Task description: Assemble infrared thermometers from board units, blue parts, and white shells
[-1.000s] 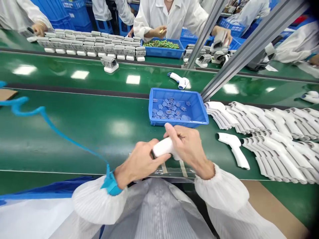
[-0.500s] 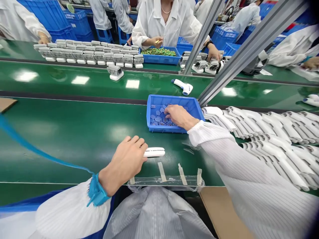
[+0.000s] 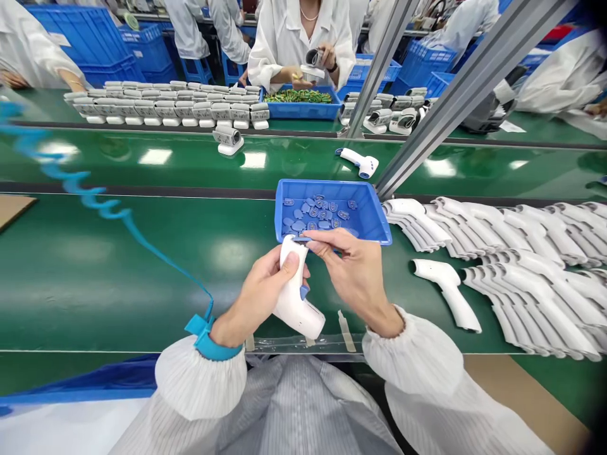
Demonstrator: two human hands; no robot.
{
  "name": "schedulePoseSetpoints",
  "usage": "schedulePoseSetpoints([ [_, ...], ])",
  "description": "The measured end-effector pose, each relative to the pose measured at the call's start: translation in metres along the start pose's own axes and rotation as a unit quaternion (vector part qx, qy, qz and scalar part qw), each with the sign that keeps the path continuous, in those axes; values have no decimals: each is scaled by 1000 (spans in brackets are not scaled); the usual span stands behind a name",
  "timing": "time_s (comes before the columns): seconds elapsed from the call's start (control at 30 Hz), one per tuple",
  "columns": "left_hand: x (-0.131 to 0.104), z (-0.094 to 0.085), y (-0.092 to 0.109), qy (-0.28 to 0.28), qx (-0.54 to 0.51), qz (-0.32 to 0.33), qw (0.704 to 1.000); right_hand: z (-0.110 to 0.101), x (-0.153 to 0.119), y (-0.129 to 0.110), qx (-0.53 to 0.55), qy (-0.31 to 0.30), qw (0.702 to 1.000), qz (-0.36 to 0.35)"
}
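My left hand is wrapped round the handle of a white thermometer-shaped housing, which is tilted with its wider head toward me. A small blue trigger shows on its side. At the handle's upper end, my right hand pinches a small blue piece against the opening. Just beyond my hands is a blue bin with several flat blue pieces in it. To the right of my right hand, a single white housing lies on the green surface.
Rows of white housings lie at the right. A slanted metal post rises behind the bin. Further back are a blue-and-white thermometer, rows of grey-and-white devices and a person holding a device. A coiled blue cord runs from my left wrist.
My left hand has lifted and turned the white housing. My right hand has left the bin with a blue piece and joined it. The person opposite now holds a device.
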State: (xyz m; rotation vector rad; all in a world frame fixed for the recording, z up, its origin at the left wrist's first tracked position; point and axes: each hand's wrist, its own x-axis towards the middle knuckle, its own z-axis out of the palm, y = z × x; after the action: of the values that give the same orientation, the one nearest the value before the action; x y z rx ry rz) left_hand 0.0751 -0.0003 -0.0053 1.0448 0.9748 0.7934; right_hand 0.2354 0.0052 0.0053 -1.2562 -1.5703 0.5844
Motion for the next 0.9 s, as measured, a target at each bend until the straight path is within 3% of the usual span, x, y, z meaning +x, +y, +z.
schedulePoseSetpoints([
  [0.1,-4,-7,-1,7,99,47,994,-3,-8,-2,-41,-34,998,-18],
  [0.2,-10,-13,2,33,257,124,958,-7,-9,-7,-74,-63,995,-3],
  [0.33,-11,-8,5,53,444,162,880,-1,-17,-8,-88,-125,988,-12],
  [0.47,-10,-3,0,73,592,170,785,7,-35,3,-108,-62,992,14],
  [0.57,-16,-5,-8,64,586,211,780,-1,-48,7,-99,-64,992,34],
  [0.67,-22,-8,-23,177,534,205,801,-15,-58,3,-105,-122,985,63],
  [0.77,-19,-7,-38,283,504,162,800,-16,-71,-5,-111,-212,968,75],
  [0.83,-13,-6,-44,288,511,176,791,-8,-83,-7,-135,-196,970,52],
  [0.9,-8,-7,-45,270,525,203,781,2,-94,-7,-165,-141,976,25],
])
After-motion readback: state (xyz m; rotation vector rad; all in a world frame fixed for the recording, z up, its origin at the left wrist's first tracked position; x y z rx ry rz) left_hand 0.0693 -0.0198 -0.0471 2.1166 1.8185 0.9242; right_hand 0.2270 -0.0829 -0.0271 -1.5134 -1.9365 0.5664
